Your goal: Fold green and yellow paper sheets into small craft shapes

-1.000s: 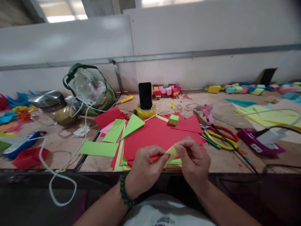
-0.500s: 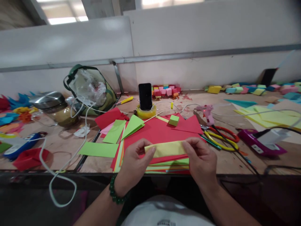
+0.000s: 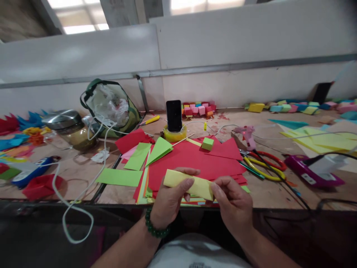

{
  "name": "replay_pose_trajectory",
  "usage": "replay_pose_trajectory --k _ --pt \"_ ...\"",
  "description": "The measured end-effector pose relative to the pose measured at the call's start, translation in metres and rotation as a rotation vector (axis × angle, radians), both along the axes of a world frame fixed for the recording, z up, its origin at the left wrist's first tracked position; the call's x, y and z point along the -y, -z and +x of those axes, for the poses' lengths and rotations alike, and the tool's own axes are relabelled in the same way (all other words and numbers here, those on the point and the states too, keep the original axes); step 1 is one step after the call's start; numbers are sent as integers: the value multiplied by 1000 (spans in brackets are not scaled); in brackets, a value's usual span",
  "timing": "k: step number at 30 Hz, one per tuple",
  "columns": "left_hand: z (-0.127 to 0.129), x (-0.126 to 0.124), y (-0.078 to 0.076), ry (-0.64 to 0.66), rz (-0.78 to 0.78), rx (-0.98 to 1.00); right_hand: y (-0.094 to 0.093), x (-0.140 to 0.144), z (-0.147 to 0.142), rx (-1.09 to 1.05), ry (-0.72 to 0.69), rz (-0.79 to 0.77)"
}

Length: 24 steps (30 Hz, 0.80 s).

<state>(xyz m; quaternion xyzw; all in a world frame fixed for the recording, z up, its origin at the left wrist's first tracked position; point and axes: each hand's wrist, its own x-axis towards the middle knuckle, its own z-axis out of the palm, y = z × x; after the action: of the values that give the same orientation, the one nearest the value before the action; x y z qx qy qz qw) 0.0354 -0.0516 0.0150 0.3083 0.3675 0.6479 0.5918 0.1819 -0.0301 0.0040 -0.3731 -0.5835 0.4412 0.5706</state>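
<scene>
Between my two hands a strip of yellow paper (image 3: 201,187) is held above the front edge of the table. My left hand (image 3: 174,197) is closed on its left part, with the thumb on top and fingers beneath. The right end is pinched by my right hand (image 3: 234,201) between thumb and fingertips. Under the hands lies a stack of coloured paper with red sheets (image 3: 178,158) on top. A small green paper cube (image 3: 207,143) sits on the red paper. Cut green paper pieces (image 3: 119,177) lie to the left of the stack.
A phone (image 3: 174,115) stands upright in a yellow tape roll (image 3: 174,134). To the right are a pink glue gun (image 3: 247,136), scissors (image 3: 264,168) and a purple power strip (image 3: 312,171). A glass jar (image 3: 67,130), a bag (image 3: 111,104) and a white cable (image 3: 64,216) occupy the left.
The yellow strip has tilted, its right end now lower. My left hand has slid right along the strip, its fingers now beneath it. My right hand still pinches the right end.
</scene>
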Motion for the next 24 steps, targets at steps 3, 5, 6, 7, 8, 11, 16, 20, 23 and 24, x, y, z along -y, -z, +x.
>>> replay_pose_trajectory --k 3,5,6,7,8,11,16,20,23,24 --pt "0 0 0 -27 -14 -6 5 3 4 58 -33 102" --pt "1 -1 0 -50 -47 -4 8 3 7 114 -28 177" --pt "1 -1 0 -58 -62 -6 9 3 8 139 -20 207" --pt "0 -1 0 -64 -74 -12 10 2 9 155 -15 225" --pt "0 -2 0 -64 -82 -23 10 1 9 165 -18 226" --pt "-2 -3 0 -41 -91 -76 10 -3 8 180 -72 153" --pt "-5 -3 0 10 -96 -152 9 -6 8 266 -104 79" --pt "1 -3 2 8 -36 -93 15 -3 4 156 -22 37" --pt "10 -2 6 24 18 -24 24 -1 -1 156 42 52" --pt "12 -2 7 28 22 0 26 -1 -1 195 24 79"
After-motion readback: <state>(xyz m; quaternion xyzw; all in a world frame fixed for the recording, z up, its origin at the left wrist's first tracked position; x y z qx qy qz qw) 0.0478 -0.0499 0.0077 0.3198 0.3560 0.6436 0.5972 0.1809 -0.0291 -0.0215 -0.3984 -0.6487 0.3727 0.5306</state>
